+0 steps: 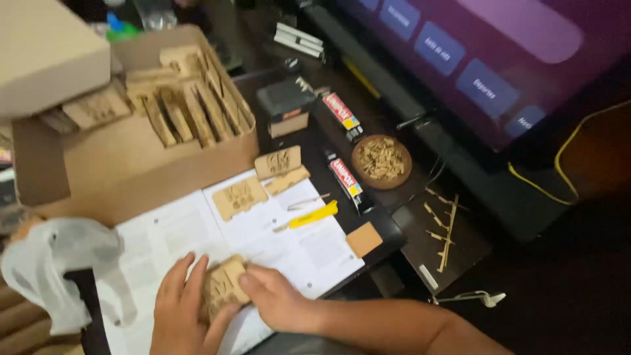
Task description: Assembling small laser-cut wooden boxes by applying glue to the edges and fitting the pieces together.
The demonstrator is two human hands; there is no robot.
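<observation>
Both hands, left and right, clasp a pale laser-cut wooden sheet, flat on the booklet, long axis slanting up-right.

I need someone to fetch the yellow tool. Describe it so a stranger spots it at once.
Start at the open instruction booklet lying in front of the cardboard box. On its right-hand page, above the right hand, lies the yellow-handled craft knife. It is the only bright yellow thing on the page; the wooden cut-out sheets nearby are tan.
</observation>
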